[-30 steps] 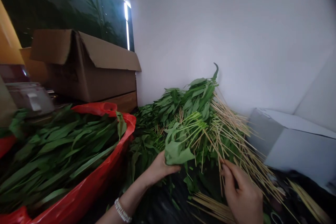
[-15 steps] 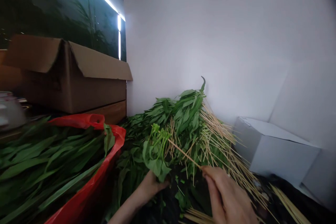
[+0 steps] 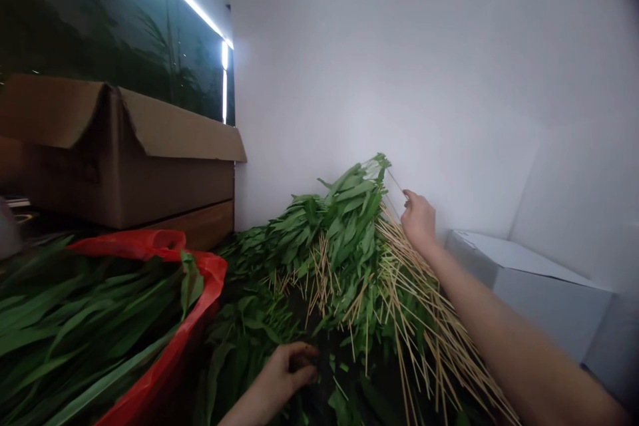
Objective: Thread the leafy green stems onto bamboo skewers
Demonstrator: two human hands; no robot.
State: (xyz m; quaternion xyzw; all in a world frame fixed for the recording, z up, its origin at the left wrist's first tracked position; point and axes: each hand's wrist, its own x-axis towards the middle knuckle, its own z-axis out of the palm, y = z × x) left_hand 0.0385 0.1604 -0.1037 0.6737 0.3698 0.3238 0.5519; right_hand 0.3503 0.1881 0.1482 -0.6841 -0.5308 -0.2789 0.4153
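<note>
pile of skewered greens: center to lower right of frame, sticks fanning down right. cardboard box: left, flaps up. red bag of long leaves: lower left. right hand: right of center, fingers clamped on a thin skewer, its tip at the pile's top. left hand: bottom center, fingers curled, thumb apart.
</note>
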